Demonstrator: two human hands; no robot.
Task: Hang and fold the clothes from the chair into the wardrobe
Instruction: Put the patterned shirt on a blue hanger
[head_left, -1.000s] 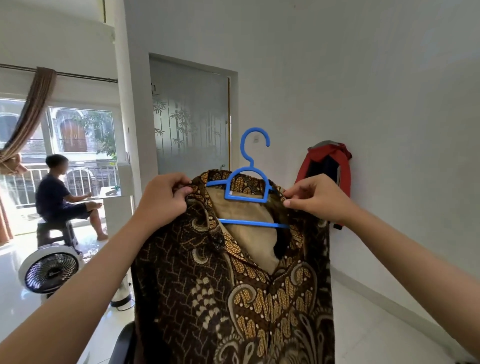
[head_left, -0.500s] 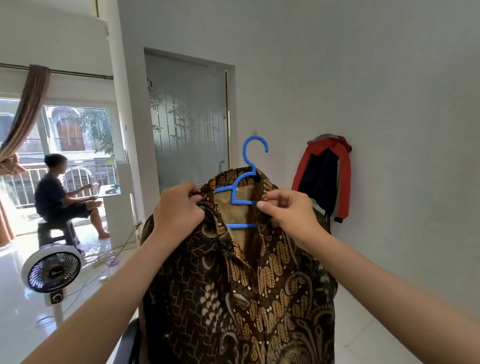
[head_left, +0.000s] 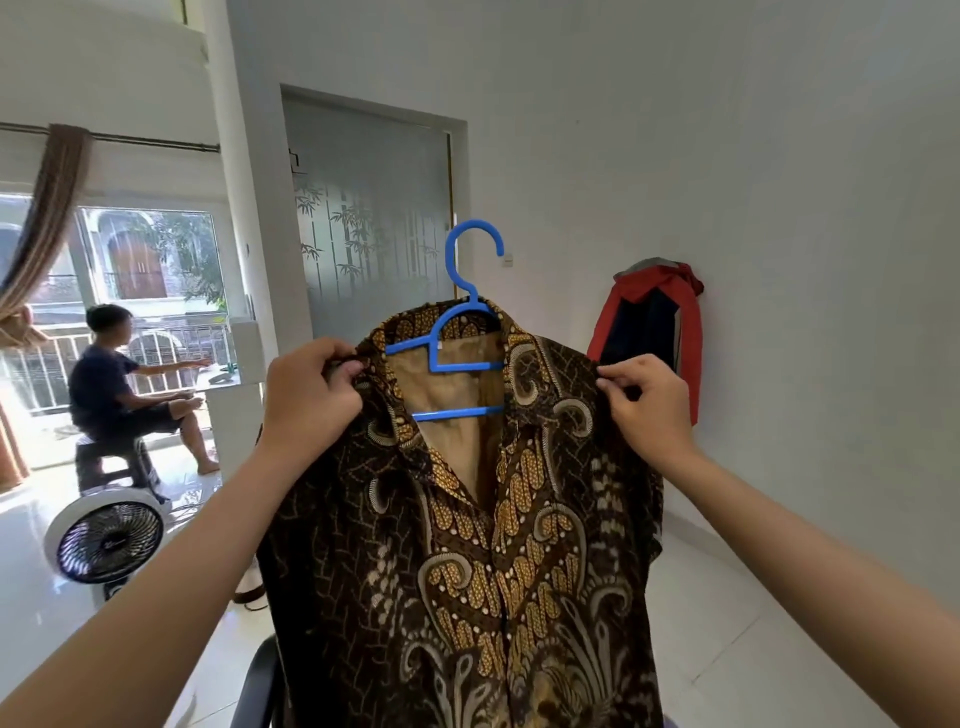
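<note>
A brown and gold batik shirt (head_left: 467, 571) hangs in front of me on a blue plastic hanger (head_left: 457, 343), whose hook sticks up above the collar. My left hand (head_left: 311, 395) pinches the shirt's left shoulder by the collar. My right hand (head_left: 649, 400) pinches the right shoulder. The shirt front is open at the neck and shows its tan lining. A dark chair edge (head_left: 260, 686) shows below the shirt at the bottom. The wardrobe is out of view.
A red and dark jacket (head_left: 654, 332) hangs on the white wall at right. A frosted glass door (head_left: 363, 218) stands behind the shirt. A floor fan (head_left: 109, 540) sits at lower left. A person (head_left: 114, 379) sits on a stool by the window.
My right hand has moved from the collar out to the right shoulder, spreading the shirt wider on the hanger. The shirt and hanger now sit more square to me.
</note>
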